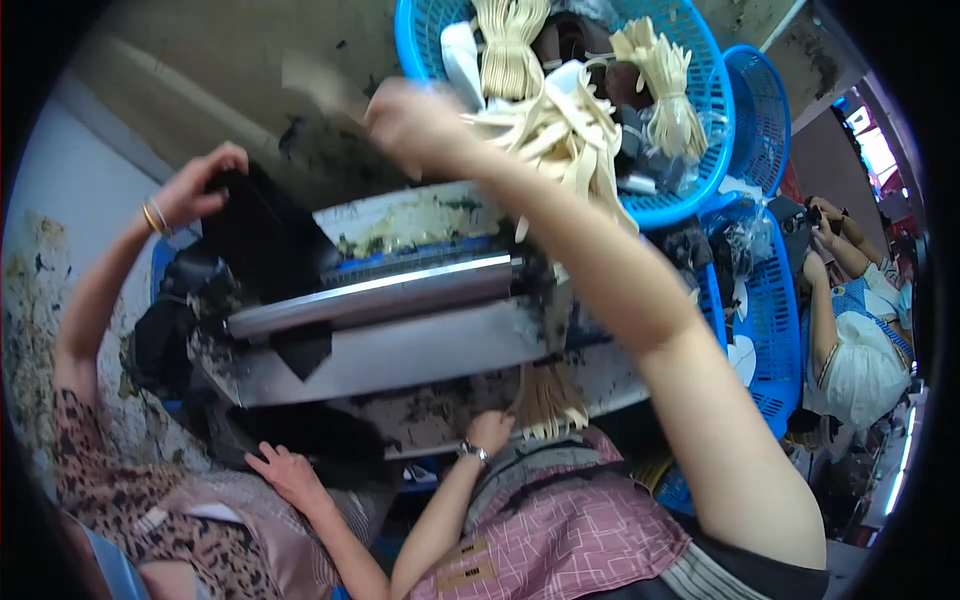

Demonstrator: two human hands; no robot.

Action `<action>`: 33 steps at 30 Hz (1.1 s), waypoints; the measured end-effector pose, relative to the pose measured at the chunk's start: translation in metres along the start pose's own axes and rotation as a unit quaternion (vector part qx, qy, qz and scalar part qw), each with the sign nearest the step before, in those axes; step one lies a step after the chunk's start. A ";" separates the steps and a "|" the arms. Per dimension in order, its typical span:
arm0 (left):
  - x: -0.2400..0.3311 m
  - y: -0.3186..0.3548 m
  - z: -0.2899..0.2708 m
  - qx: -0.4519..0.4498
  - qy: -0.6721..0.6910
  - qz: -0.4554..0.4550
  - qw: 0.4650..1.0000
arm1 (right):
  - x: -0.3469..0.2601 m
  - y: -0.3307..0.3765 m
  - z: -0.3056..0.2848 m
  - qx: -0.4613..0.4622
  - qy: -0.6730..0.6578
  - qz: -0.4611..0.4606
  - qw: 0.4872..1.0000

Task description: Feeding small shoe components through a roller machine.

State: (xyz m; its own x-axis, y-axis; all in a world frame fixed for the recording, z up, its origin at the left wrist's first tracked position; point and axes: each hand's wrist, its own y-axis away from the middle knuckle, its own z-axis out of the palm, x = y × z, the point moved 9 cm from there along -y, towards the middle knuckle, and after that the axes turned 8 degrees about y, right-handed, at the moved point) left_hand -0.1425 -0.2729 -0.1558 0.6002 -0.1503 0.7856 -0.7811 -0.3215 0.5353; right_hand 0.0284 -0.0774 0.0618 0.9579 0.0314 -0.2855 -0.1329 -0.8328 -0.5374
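Note:
My left hand [195, 190], with a gold bangle on the wrist, is raised at the left and pinches the top corner of a black sheet [265, 235] that hangs over the back of a glue-stained metal roller machine [380, 290]. My right hand [415, 120] reaches far forward over the machine to the near rim of a blue basket [680, 200]. It is blurred, and a bunch of cream straps [560, 135] spills out beside its wrist. Whether it holds any of them is unclear.
A co-worker's two hands [290, 470] [490, 430] rest at the machine's front edge, beside a cream strap bundle [548, 400]. More blue baskets [770, 320] stand at the right. Another person [850, 330] sits at the far right. A small black piece [300, 350] lies on the machine's plate.

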 end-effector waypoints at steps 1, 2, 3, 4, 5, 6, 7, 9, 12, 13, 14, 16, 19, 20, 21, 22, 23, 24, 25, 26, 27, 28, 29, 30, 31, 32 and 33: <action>-0.044 -0.005 0.046 -0.032 -0.002 -0.037 0.999 | 0.024 0.010 -0.023 -0.036 -0.120 0.029 0.992; -0.083 -0.015 0.071 -0.054 -0.003 -0.034 0.998 | 0.045 0.023 -0.046 -0.107 -0.228 0.096 0.963; -0.117 -0.026 0.077 0.050 0.001 0.020 0.999 | 0.071 0.031 -0.052 -0.049 -0.414 0.088 0.905; -0.163 -0.036 0.097 0.023 -0.016 -0.046 0.999 | 0.091 0.054 -0.081 -0.017 -0.279 0.170 0.945; -0.182 -0.049 0.106 0.005 -0.003 -0.034 0.999 | 0.123 0.071 -0.110 0.018 -0.134 0.229 0.964; -0.208 -0.053 0.116 -0.015 0.111 -0.119 0.987 | 0.123 0.092 -0.117 0.009 0.032 0.211 0.977; -0.205 -0.054 0.124 -0.040 0.256 -0.126 0.958 | 0.115 0.107 -0.127 0.037 0.176 0.184 0.966; -0.176 -0.050 0.122 -0.032 0.442 -0.120 0.888 | 0.075 0.141 -0.155 0.159 0.294 0.105 0.937; -0.158 -0.035 0.115 -0.017 0.474 -0.211 0.854 | 0.006 0.203 -0.164 0.182 0.234 0.007 0.955; -0.150 -0.035 0.111 -0.018 0.473 -0.194 0.859 | -0.013 0.230 -0.153 0.155 0.132 -0.023 0.979; -0.148 -0.034 0.107 0.007 0.457 -0.178 0.871 | -0.039 0.259 -0.133 0.083 0.078 -0.071 0.991; -0.161 -0.033 0.110 0.014 0.417 -0.210 0.884 | -0.040 0.310 -0.070 -0.064 -0.030 0.049 0.996; -0.159 -0.036 0.119 0.004 0.460 -0.197 0.866 | -0.028 0.363 -0.035 -0.010 -0.086 0.179 0.980; -0.161 -0.032 0.122 0.014 0.474 -0.226 0.851 | -0.034 0.370 -0.024 -0.034 -0.107 0.209 0.971; -0.147 -0.034 0.124 -0.013 0.520 -0.191 0.833 | -0.038 0.368 -0.032 0.008 -0.139 0.216 0.966; -0.143 -0.031 0.123 -0.004 0.516 -0.194 0.834 | -0.046 0.364 -0.033 -0.040 -0.191 0.242 0.951; -0.140 -0.027 0.123 -0.011 0.487 -0.213 0.847 | -0.061 0.352 -0.048 -0.039 -0.250 0.228 0.940; -0.141 -0.022 0.119 0.012 0.463 -0.234 0.855 | -0.070 0.337 -0.081 -0.022 -0.233 0.198 0.952; -0.133 -0.023 0.117 0.004 0.462 -0.208 0.862 | -0.081 0.319 -0.118 -0.013 -0.211 0.136 0.968; -0.135 -0.021 0.113 0.014 0.406 -0.226 0.886 | -0.083 0.297 -0.162 0.055 -0.168 0.081 0.981; -0.133 -0.021 0.114 0.007 0.417 -0.226 0.880 | -0.071 0.279 -0.198 0.183 -0.163 0.051 0.968; -0.132 -0.023 0.112 0.006 0.403 -0.217 0.889 | -0.060 0.267 -0.227 0.290 -0.093 0.043 0.951; -0.130 -0.026 0.110 0.001 0.390 -0.199 0.899 | -0.042 0.259 -0.247 0.362 -0.071 0.072 0.926; -0.132 -0.027 0.110 0.002 0.390 -0.207 0.897 | -0.019 0.250 -0.246 0.443 -0.027 0.080 0.892; -0.134 -0.029 0.108 0.012 0.371 -0.202 0.906 | -0.001 0.230 -0.234 0.397 0.011 0.092 0.913; -0.133 -0.031 0.105 0.014 0.351 -0.187 0.918 | 0.027 0.216 -0.212 0.326 -0.015 0.147 0.934; -0.134 -0.032 0.105 0.011 0.344 -0.187 0.920 | 0.045 0.200 -0.190 0.291 -0.055 0.136 0.945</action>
State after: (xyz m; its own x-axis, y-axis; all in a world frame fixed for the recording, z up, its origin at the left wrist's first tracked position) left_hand -0.1799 -0.3411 -0.3107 0.5687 0.6005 0.5621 -0.5336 -0.2508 0.8077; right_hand 0.0928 -0.3470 0.0922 0.8397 -0.0563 -0.5402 -0.5194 -0.3737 -0.7685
